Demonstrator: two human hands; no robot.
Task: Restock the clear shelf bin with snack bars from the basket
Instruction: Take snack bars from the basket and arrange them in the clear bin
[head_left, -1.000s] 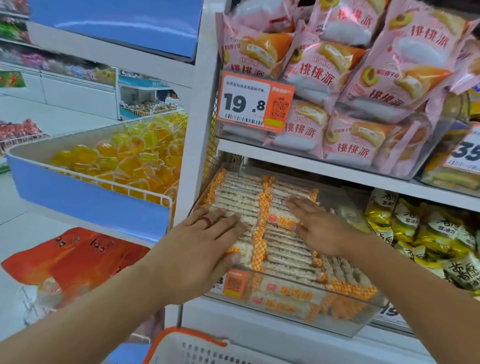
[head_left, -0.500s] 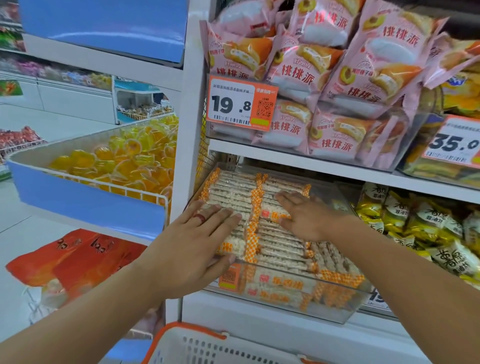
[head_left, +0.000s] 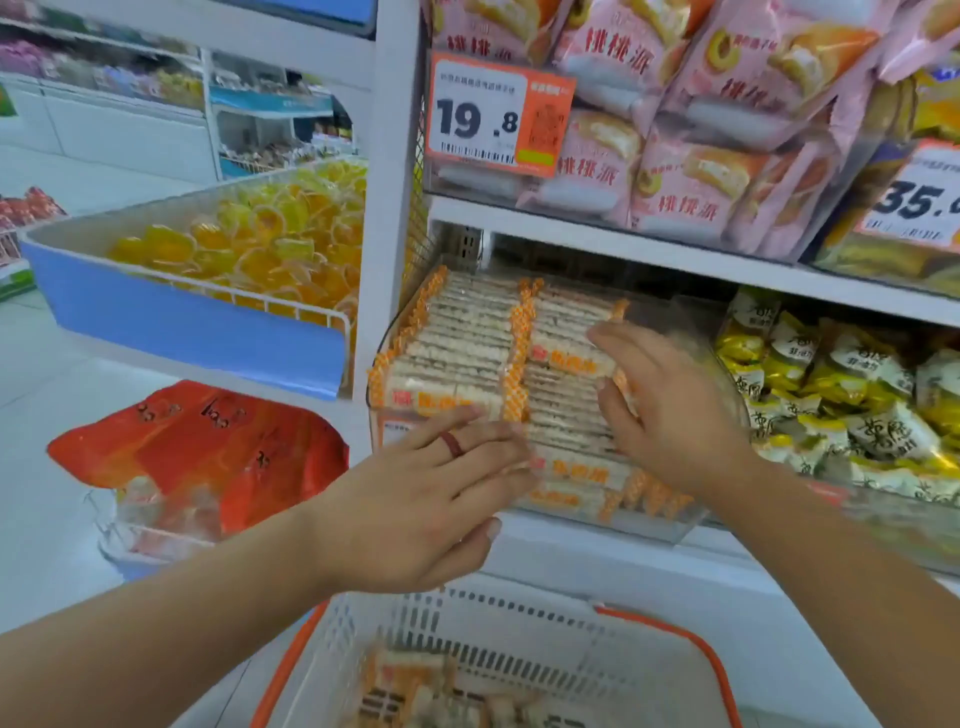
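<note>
Clear shelf bin (head_left: 670, 525) holds stacked snack bars (head_left: 462, 343); left hand (head_left: 431, 499) and right hand (head_left: 670, 410) rest flat, fingers relaxed, on them.

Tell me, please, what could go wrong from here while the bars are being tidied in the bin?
The clear bin looks nearly full, so bars still in the basket may not fit. The snack bars are packed tight; the right hand could push some out of line. The left hand at the front edge might nudge the bin.
</note>
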